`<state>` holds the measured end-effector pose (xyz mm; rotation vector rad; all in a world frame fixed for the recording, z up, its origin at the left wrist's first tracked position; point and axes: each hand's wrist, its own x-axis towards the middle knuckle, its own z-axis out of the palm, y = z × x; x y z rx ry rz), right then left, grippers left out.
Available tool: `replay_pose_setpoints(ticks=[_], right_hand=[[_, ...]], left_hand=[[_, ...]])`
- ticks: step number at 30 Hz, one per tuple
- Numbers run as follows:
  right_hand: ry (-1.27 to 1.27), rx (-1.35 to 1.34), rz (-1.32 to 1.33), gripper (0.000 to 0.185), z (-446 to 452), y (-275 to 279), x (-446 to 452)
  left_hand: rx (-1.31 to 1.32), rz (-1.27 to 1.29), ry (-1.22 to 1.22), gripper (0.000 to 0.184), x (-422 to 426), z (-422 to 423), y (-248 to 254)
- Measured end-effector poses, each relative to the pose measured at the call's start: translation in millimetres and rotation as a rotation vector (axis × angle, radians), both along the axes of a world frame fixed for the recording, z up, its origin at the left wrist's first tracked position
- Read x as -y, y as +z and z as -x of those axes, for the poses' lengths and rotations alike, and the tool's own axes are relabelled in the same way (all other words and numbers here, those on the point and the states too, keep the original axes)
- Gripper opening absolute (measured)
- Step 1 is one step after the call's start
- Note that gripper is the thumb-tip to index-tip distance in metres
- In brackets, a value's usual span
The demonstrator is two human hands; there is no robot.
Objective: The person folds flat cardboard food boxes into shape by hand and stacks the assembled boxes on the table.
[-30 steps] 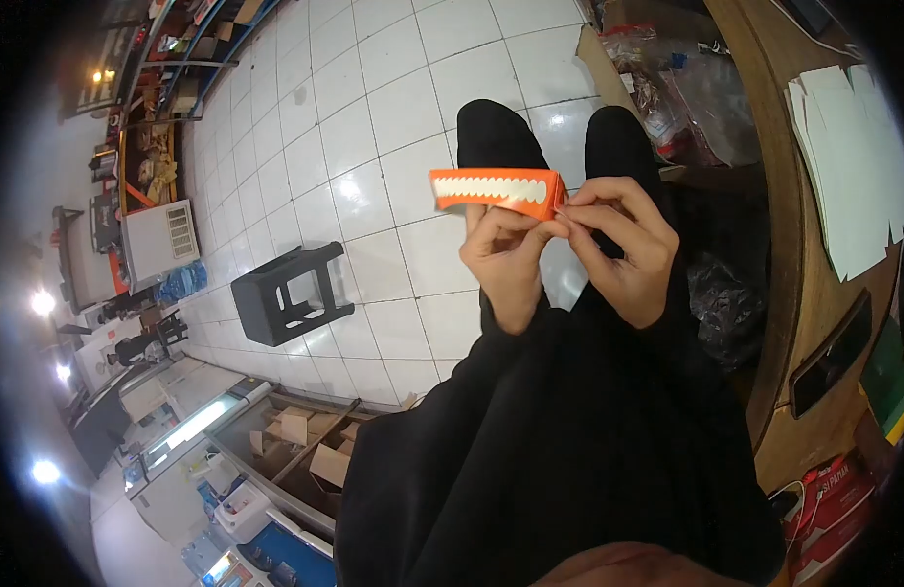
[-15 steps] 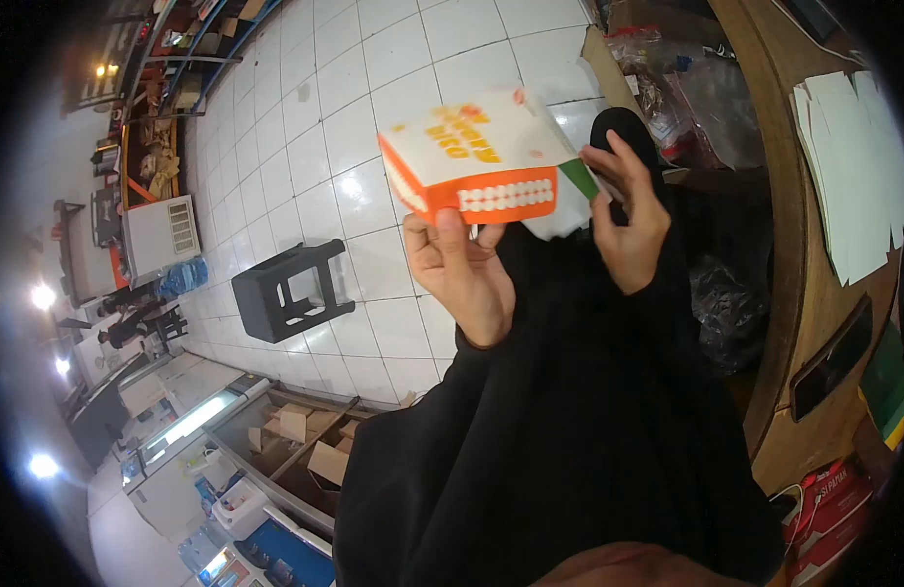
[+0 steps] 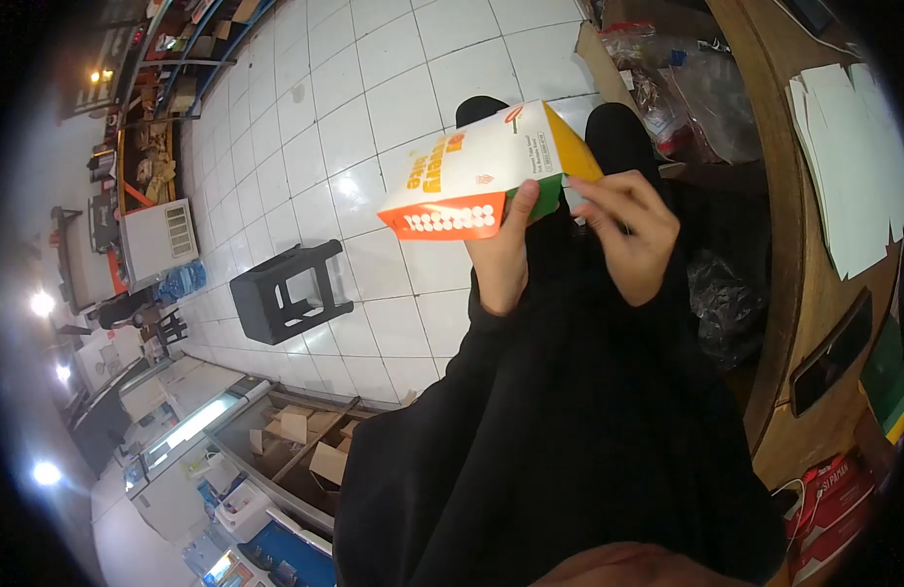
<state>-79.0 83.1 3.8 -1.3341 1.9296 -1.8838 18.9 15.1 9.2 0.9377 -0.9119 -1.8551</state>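
Observation:
A white printed cardboard food box (image 3: 479, 157) is held up above my lap, with an orange side, a green corner panel and a yellow end. My left hand (image 3: 501, 259) grips it from below, its thumb pressed along the side where orange meets green; the other fingers are hidden behind the box. At the green and yellow corner, my right hand (image 3: 636, 235) has its fingers bent and pinched on the edge of a flap. The inside of the box does not show.
A black plastic stool (image 3: 291, 292) stands on the white tiled floor (image 3: 374, 352). To the right, a wooden table (image 3: 814, 391) bears a stack of white paper sheets (image 3: 848, 166) and a phone (image 3: 832, 352). Plastic bags (image 3: 701, 98) and a black bag (image 3: 728, 298) lie beside my legs.
The box has turned, bringing its yellow end and green corner into view. My left thumb has shifted right along the side, and my right fingers have closed in on the corner flap.

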Motion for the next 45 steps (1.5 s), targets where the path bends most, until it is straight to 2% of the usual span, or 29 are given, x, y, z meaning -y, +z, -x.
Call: replay_pose_setpoints(ticks=[1, 2, 3, 4, 6, 8, 9, 10, 11, 14, 17, 18, 20, 22, 24, 27, 28, 30, 31, 32, 34, 36, 38, 39, 41, 45], right_hand=[[-0.042, 0.249, -0.017, 0.019, -1, 1, 1], [-0.041, 0.251, -0.015, 0.019, -1, 0, 1], [-0.054, 0.553, 0.035, 0.014, -2, -3, 1], [-0.068, 0.854, 0.085, 0.009, -3, -5, 1], [-0.091, 0.807, 0.062, 0.008, -1, -5, -3], [-0.11, 0.556, -0.026, 0.008, 1, -3, -8], [-0.111, 0.557, -0.027, 0.008, 4, 1, -10], [-0.002, 0.624, -0.08, 0.009, 9, 7, -12], [0.107, 0.689, -0.133, 0.01, 14, 11, -15], [0.212, 0.673, -0.139, 0.012, 27, 10, -21], [0.21, 0.76, -0.213, 0.011, 27, 10, -22], [0.185, 0.826, -0.223, 0.01, 26, 8, -21], [0.128, 0.794, -0.159, 0.01, 19, 2, -16], [0.074, 0.765, -0.096, 0.011, 14, 1, -13], [0.045, 0.649, -0.046, 0.013, 12, 1, -12], [0.059, 0.601, 0.029, 0.013, 12, 0, -13], [0.061, 0.599, 0.029, 0.013, 12, 4, -14], [0.08, 0.663, 0.041, 0.012, 13, 16, -14], [0.075, 0.659, 0.051, 0.012, 12, 19, -13], [0.073, 0.658, 0.05, 0.012, 13, 17, -13], [0.132, 0.39, -0.074, 0.013, 14, 10, -14], [0.128, 0.331, -0.041, 0.014, 13, 9, -12], [0.13, 0.12, 0.012, 0.013, 12, 12, -11], [0.13, 0.119, 0.012, 0.013, 9, 13, -11], [0.079, 0.325, 0.011, 0.011, 4, 15, -14], [0.041, 0.314, 0.067, 0.011, 1, 10, -11]], left_hand=[[0.078, 0.107, 0.003, 0.032, -2, 1, -1], [0.157, 0.212, 0.006, 0.031, -5, 2, -4], [0.273, 0.35, 0.036, 0.029, -5, -1, -21], [0.273, 0.35, 0.035, 0.029, -6, 2, -28], [0.313, 0.647, 0.134, 0.027, -9, 8, -37], [0.292, 0.615, 0.128, 0.024, -10, 6, -38], [0.235, 0.501, 0.08, 0.024, -10, 5, -32], [0.177, 0.389, 0.032, 0.023, -9, 5, -29], [0.176, 0.39, 0.029, 0.023, -7, 3, -28], [0.206, 0.3, -0.058, 0.025, -4, 1, -26], [0.228, 0.342, -0.087, 0.029, 0, 6, -29], [0.226, 0.659, -0.032, 0.037, 6, 9, -36], [0.219, 0.976, 0.025, 0.044, 5, 6, -43], [0.298, 0.746, -0.069, 0.058, -6, -4, -34], [-0.68, -0.013, -0.261, 0.067, -4, -15, -33], [-0.569, -0.273, -0.308, 0.077, -3, -15, -29], [-0.214, 0.164, -0.164, 0.073, -4, -3, -32], [0.152, 0.589, -0.009, 0.069, -5, 4, -31], [0.221, 0.663, 0.021, 0.068, -5, 6, -33], [0.212, 0.661, 0.017, 0.067, -5, 5, -31], [0.146, 0.539, -0.021, 0.065, -8, 2, -32], [0.094, 0.422, -0.063, 0.062, -8, -2, -29], [0.051, 0.341, -0.088, 0.06, -6, -5, -26], [0.03, 0.312, -0.098, 0.059, -5, -6, -24], [-0.008, 0.254, -0.119, 0.057, -3, -7, -23], [-0.061, 0.17, -0.15, 0.052, 2, -12, -18]])
